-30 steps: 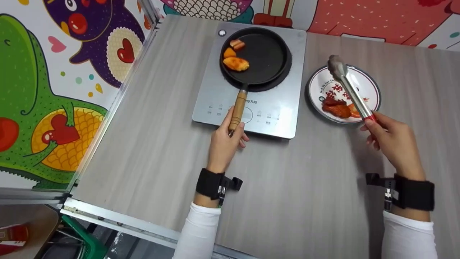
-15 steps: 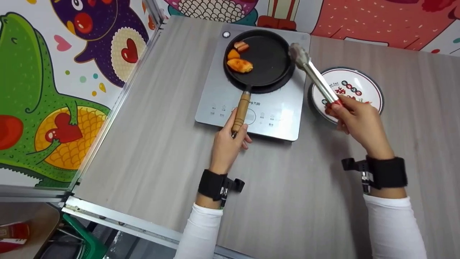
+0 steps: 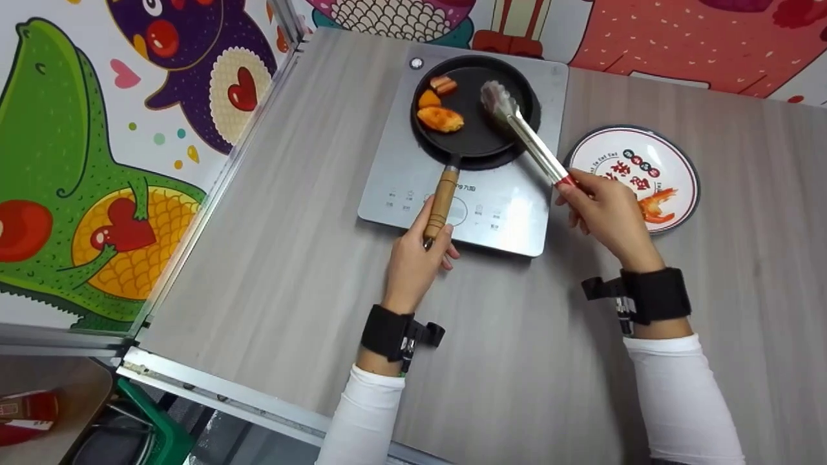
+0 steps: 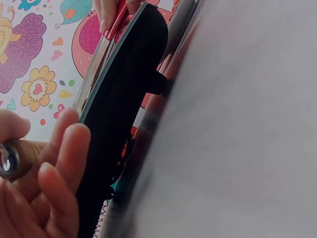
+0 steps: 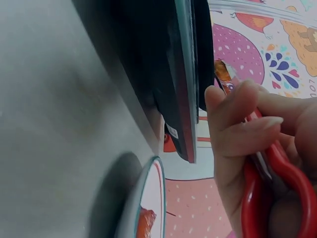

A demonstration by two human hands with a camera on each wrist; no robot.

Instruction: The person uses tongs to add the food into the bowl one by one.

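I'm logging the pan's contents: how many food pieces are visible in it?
3, along the left side of the frying pan in the head view: a pinkish striped piece, an orange piece below it, and a larger golden piece lowest. The tongs may hide more.

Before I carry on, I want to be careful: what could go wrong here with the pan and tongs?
The largest food piece lies near the edge of the pan, so a stray push with the tongs could send it over. The left hand grips the wooden handle near its end; a bump might swivel the pan. The right hand overlaps the plate in the head view, so pulling back low could perhaps knock it.
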